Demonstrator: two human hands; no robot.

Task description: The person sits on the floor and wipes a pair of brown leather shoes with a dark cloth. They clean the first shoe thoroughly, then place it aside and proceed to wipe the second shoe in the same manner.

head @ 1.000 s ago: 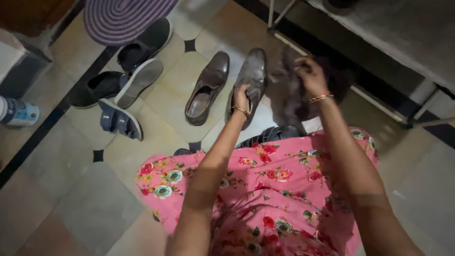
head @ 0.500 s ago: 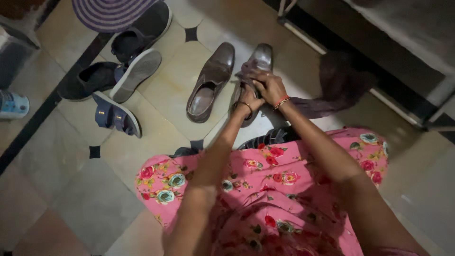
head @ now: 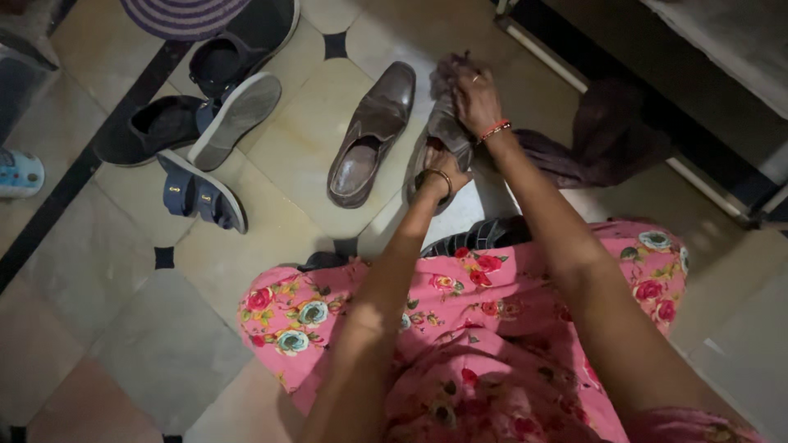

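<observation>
A brown leather shoe (head: 446, 131) stands on the tiled floor, and my left hand (head: 441, 162) grips it at the heel opening. My right hand (head: 476, 97) presses a dark brown cloth (head: 591, 143) onto the toe of that shoe; the rest of the cloth trails off to the right across the floor. The matching brown shoe (head: 371, 131) lies just to the left, untouched. Both wrists wear bangles. My lap is covered by a pink flowered dress.
Black shoes (head: 164, 127), a grey-soled shoe (head: 234, 119) and blue sandals (head: 199, 199) lie at the left. A purple striped round thing (head: 180, 12) sits at the top. A metal-legged bench (head: 722, 49) stands at the right. A pale blue object (head: 18, 171) shows at the left edge.
My right hand brought the cloth down from the air onto the shoe, then slid it forward toward the toe. My left hand stayed on the shoe's heel.
</observation>
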